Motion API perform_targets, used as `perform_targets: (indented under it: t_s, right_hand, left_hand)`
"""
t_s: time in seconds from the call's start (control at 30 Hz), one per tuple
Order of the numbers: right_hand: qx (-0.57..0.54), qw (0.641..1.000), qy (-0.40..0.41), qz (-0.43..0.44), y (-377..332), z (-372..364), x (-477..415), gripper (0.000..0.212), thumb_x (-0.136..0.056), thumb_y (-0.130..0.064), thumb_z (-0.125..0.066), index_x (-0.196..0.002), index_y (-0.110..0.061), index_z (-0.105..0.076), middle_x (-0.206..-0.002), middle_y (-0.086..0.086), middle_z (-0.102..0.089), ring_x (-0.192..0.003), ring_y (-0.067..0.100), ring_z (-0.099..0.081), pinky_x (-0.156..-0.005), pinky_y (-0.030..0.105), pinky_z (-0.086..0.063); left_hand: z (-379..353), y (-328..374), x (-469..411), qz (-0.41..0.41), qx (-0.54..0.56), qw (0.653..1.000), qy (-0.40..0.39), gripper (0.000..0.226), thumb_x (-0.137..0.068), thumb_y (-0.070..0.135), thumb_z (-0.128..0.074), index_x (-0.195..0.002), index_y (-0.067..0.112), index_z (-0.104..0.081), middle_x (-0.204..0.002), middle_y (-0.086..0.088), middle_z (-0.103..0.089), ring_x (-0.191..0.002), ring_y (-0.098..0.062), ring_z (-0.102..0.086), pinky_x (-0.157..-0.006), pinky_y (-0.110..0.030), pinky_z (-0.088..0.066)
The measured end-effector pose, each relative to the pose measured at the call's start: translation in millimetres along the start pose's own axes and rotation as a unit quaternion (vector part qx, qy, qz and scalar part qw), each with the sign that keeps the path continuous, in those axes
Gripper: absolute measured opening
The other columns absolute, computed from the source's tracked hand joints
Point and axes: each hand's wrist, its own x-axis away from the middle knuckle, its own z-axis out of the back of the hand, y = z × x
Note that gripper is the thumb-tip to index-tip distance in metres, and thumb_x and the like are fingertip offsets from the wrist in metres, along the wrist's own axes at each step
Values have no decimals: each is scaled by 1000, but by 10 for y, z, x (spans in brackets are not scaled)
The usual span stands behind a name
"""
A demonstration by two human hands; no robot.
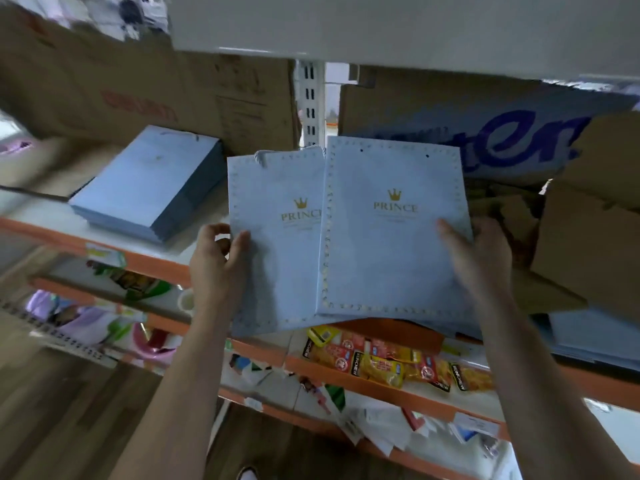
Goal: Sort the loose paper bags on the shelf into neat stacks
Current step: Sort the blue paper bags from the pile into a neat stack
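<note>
We see two hands raised before a storage shelf (52, 235), each holding a flat, pale blue paper bag printed with a gold crown and the word PRINCE. The left hand (221, 261) pinches the left bag (277, 265) at its outer edge, thumb on the front and fingers (216, 233) curled behind. The right hand (479, 258) grips the right bag (391, 258) at its outer edge. Its thumb lies across the front, and its other fingers are hidden behind the paper. The right bag overlaps the inner edge of the left one, and both are held face-up just above the shelf's front edge.

To the left, on the shelf, a squared stack of blue bags (149, 181) lies in front of cardboard boxes (156, 95). At the far right, more blue bags (595, 337) lie partly under crumpled brown cardboard (588, 244), and they look unsorted.

We judge the job partly done. One neat stack exists, the two held bags are not yet placed, and the right-hand pile is left to tidy.
</note>
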Motion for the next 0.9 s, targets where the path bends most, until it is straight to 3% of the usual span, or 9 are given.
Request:
perform_targets:
  t_s: [0.1,0.17,0.23,0.33,0.43,0.57,0.73,0.9]
  right_hand:
    - [-14,1000,-14,19,-233,-414,178,36,-83,-44,-70,-99,-14,-59,-86,-9,-61,-73,8,-57,-59,22,-40]
    - [-23,999,-23,26,-402,-735,332,40,-82,-42,-72,-101,-8,-62,-92,0,-66,-81,17,-60,-68,28,-45]
    - [-28,999,-26,33,-571,-1080,503,41,-81,-41,-73,-99,-6,-62,-94,5,-67,-84,20,-61,-69,30,-45]
    - [-36,999,-26,30,-764,-1574,766,38,-80,-44,-73,-95,-10,-62,-87,0,-64,-82,19,-60,-66,27,-40]
    - [-64,997,-42,2,-907,-1993,988,34,-78,-49,-73,-90,-19,-62,-83,-6,-66,-76,14,-63,-64,28,-46]
    - [-86,995,-52,-27,-1063,-2385,1155,40,-67,-59,-68,-79,-22,-61,-82,-10,-68,-79,16,-66,-70,36,-53]
    - [-85,995,-47,-28,-1205,-2698,1135,38,-70,-55,-73,-83,-23,-59,-80,-12,-68,-73,3,-65,-62,26,-50]
    - [-100,994,-40,-15,-1301,-3002,933,29,-80,-38,-76,-92,-17,-60,-83,-10,-68,-69,-2,-65,-53,16,-47]
  left_hand:
    - [399,-232,-138,1,-1,1000,8,28,-87,39,-66,-102,21,-51,-89,8,-62,-69,3,-57,-48,-5,-39]
    - [689,-395,-260,6,7,1000,5,36,-80,41,-73,-100,20,-53,-81,15,-61,-63,9,-59,-46,-3,-38]
    - [997,-568,-436,7,10,1000,-7,38,-74,41,-78,-97,22,-54,-79,18,-60,-61,18,-57,-45,-3,-37]
    - [1440,-816,-752,11,17,999,-30,38,-66,50,-78,-88,31,-53,-79,14,-65,-61,10,-61,-46,-7,-41]
    - [1790,-1044,-1036,16,13,998,-56,48,-60,58,-75,-93,31,-53,-82,8,-68,-67,-2,-67,-53,-20,-50]
    - [2072,-1271,-1360,27,13,998,-62,49,-64,54,-78,-97,28,-53,-80,8,-68,-65,-1,-67,-47,-14,-46]
    - [2116,-1447,-1822,32,24,998,-52,42,-74,35,-81,-101,19,-54,-78,9,-68,-57,5,-64,-42,-10,-41]
    - [1967,-1493,-2386,32,4,997,-67,47,-75,43,-78,-108,26,-51,-81,12,-66,-61,10,-62,-40,-7,-39]
